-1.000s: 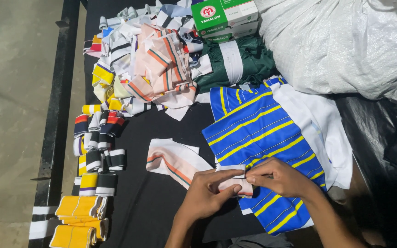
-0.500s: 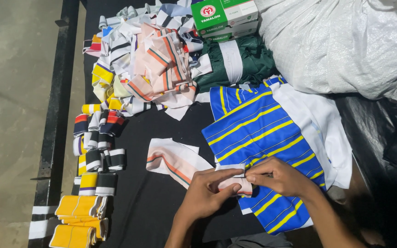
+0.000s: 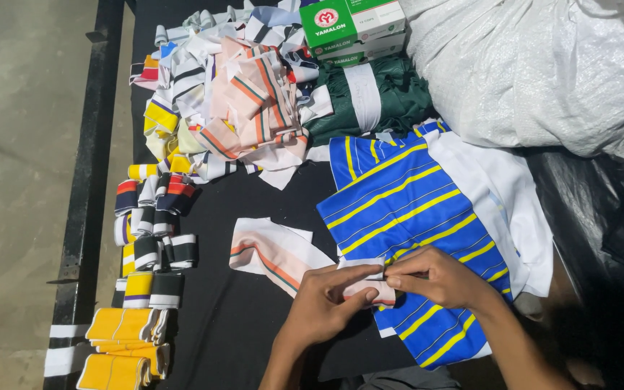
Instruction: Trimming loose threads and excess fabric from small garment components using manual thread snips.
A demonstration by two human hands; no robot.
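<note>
- Pale pink fabric strip [image 3: 367, 287], small and edged with an orange stripe, lies near the front edge of the black table [image 3: 254, 332], over the lower corner of the blue cloth with yellow stripes [image 3: 406, 209].
- Both hands close on this strip: the left hand [image 3: 323, 307] pinches its left end between thumb and fingers, and the right hand [image 3: 438, 278] pinches its top edge with narrow fingertips, palm resting on the blue cloth.
- Just left of the hands a larger white piece with an orange stripe [image 3: 272, 249] lies flat on the table, touching the small strip.
- White fabric [image 3: 507, 195] lies under the blue cloth along its right side.
- Behind these, a dark green folded garment [image 3: 370, 97] sits beside a loose heap of striped collar pieces [image 3: 232, 108].
- Green and white boxes [image 3: 352, 29] stand at the back, next to a big white woven sack [image 3: 536, 72].
- Along the table's left edge runs a row of folded ribbed cuffs [image 3: 149, 238], black, white, red and yellow, ending in a stack of yellow cuffs [image 3: 120, 343] at the front.
</note>
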